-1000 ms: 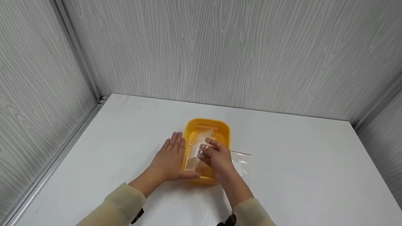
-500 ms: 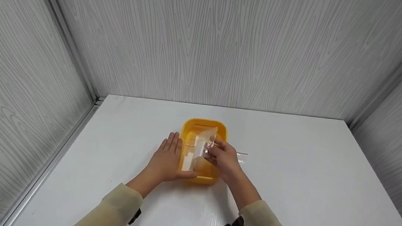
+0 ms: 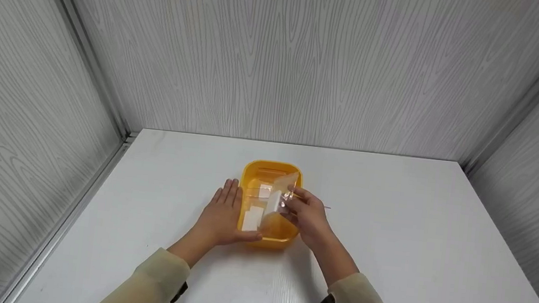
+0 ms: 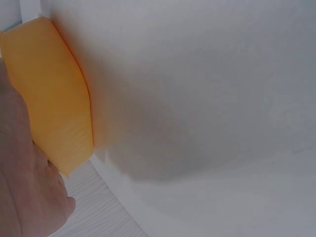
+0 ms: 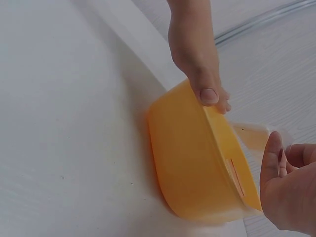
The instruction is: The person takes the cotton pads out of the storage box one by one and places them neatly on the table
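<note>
My left hand point(image 3: 221, 216) lies flat along the left side of a yellow-orange plastic box point(image 3: 265, 241), with its fingers straight and its thumb over the near rim. The left wrist view shows that hand against the box wall point(image 4: 54, 94). My right hand point(image 3: 307, 217) pinches a clear, shiny plastic sheet point(image 3: 273, 211), which stands tilted over the right half of the box. In the right wrist view the sheet point(image 5: 254, 136) spans from the box to the pinching fingertips point(image 5: 274, 143). White rectangular pieces point(image 3: 252, 217) show at the left inside the box.
Just right of the box, the reddish zip edge point(image 3: 327, 207) of a clear bag peeks out behind my right hand. The white table point(image 3: 415, 235) is bordered by grey wood-grain panels point(image 3: 278, 58) at the back and both sides.
My right hand has drawn the plastic sheet rightward across the box, and more of the white pieces show. The right hand now covers most of the zip bag. The left hand stays against the box.
</note>
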A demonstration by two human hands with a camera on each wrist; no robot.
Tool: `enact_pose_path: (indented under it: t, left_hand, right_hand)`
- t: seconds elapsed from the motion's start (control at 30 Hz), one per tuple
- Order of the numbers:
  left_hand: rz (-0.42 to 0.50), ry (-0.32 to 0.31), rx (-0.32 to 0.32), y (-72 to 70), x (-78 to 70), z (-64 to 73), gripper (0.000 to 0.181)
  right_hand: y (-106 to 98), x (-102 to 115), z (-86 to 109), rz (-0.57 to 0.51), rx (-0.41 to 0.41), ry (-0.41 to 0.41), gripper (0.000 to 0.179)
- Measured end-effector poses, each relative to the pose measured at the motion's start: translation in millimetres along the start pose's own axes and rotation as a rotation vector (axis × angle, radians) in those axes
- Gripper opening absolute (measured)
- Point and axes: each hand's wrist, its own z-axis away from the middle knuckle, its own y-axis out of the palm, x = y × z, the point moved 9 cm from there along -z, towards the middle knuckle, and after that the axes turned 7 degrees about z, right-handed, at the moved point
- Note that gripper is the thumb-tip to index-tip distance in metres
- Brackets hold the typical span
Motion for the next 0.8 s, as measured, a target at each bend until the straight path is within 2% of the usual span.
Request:
enact_pose_path:
  t: [0.2, 0.47, 0.8]
  left_hand:
    - [0.009, 0.020, -0.015, -1.7, -4.3, -3.3, 0.137]
    - [0.026, 0.012, -0.004, -3.6, -6.5, -4.3, 0.135]
    - [0.028, 0.008, -0.005, -0.5, -1.8, -1.0, 0.134]
  right_hand:
    - [-7, 7, 3.9, 0.007, 0.000, -0.009, 0.037]
    - [-15, 10, 4.6, 0.008, -0.006, -0.017, 0.036]
    - [-22, 8, 7.1, -0.007, -0.025, -0.015, 0.038]
